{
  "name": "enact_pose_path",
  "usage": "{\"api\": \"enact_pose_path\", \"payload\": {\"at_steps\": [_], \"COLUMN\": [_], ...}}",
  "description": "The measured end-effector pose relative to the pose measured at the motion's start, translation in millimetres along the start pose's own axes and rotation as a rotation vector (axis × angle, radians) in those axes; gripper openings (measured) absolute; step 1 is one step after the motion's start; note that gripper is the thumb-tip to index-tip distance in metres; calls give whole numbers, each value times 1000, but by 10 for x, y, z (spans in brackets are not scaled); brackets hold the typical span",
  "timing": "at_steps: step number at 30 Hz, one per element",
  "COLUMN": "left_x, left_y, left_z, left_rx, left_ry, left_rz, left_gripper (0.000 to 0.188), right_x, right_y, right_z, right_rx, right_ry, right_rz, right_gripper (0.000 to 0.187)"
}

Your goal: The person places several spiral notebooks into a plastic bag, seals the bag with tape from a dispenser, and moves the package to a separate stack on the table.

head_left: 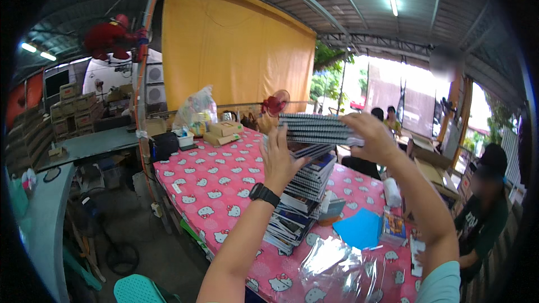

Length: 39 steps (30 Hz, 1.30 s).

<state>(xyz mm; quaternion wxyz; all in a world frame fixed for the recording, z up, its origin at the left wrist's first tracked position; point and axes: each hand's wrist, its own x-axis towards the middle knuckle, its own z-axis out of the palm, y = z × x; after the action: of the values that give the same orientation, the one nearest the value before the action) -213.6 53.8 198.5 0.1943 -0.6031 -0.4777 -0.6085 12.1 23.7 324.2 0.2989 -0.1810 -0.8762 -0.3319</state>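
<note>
A bundle of spiral-bound notebooks point(317, 130) lies at the top of a tall stack, braced between my two hands. My left hand point(276, 160) presses against its left end, fingers raised and thumb reaching under the edge. On the right end, my right hand point(371, 139) wraps its fingers over the bundle's corner. Beneath is the lower stack of notebooks point(300, 205), uneven and leaning, with dark covers and white page edges. It stands on a table with a pink cartoon-cat cover point(224, 191). A dark watch point(264, 194) is on my left wrist.
Clear plastic film point(339, 266), a blue sheet point(358, 229) and a small booklet pile point(394, 228) lie nearby. Flat cardboard boxes point(223, 132) and a bulging plastic bag point(196, 109) sit at the far left. A person point(485, 213) is at the right. A green stool point(137, 290) stands low left.
</note>
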Motion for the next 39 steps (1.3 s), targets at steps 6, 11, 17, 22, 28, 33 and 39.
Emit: {"api": "enact_pose_path", "payload": {"at_steps": [6, 11, 17, 22, 28, 33, 39], "left_x": [223, -945, -2731, -3495, -3688, -3717, -3828], "left_y": [1186, 1218, 1118, 922, 933, 1011, 998], "left_z": [-463, -230, 213, 346, 380, 732, 1310], "left_rx": [-327, -769, -1322, -1287, -1226, -1163, -880], "left_ry": [-72, -369, -754, -1152, -1173, -1003, -1431], "left_rz": [478, 80, -756, -821, -657, -792, -1304], "left_gripper": [91, 75, 80, 88, 90, 70, 58], "right_x": [-512, -1176, -3266, -4181, -4210, -3986, -5068], "right_y": [-427, -771, -1762, -2634, -2764, -2503, -2144], "right_z": [-1193, -1006, -387, 442, 657, 578, 491], "right_rx": [395, 573, 808, 1125, 927, 981, 125], "right_ry": [113, 19, -123, 125, 228, 330, -195], "right_rz": [171, 288, 1278, 1892, 1603, 1849, 1812], "right_gripper": [76, 108, 129, 91, 72, 62, 35]}}
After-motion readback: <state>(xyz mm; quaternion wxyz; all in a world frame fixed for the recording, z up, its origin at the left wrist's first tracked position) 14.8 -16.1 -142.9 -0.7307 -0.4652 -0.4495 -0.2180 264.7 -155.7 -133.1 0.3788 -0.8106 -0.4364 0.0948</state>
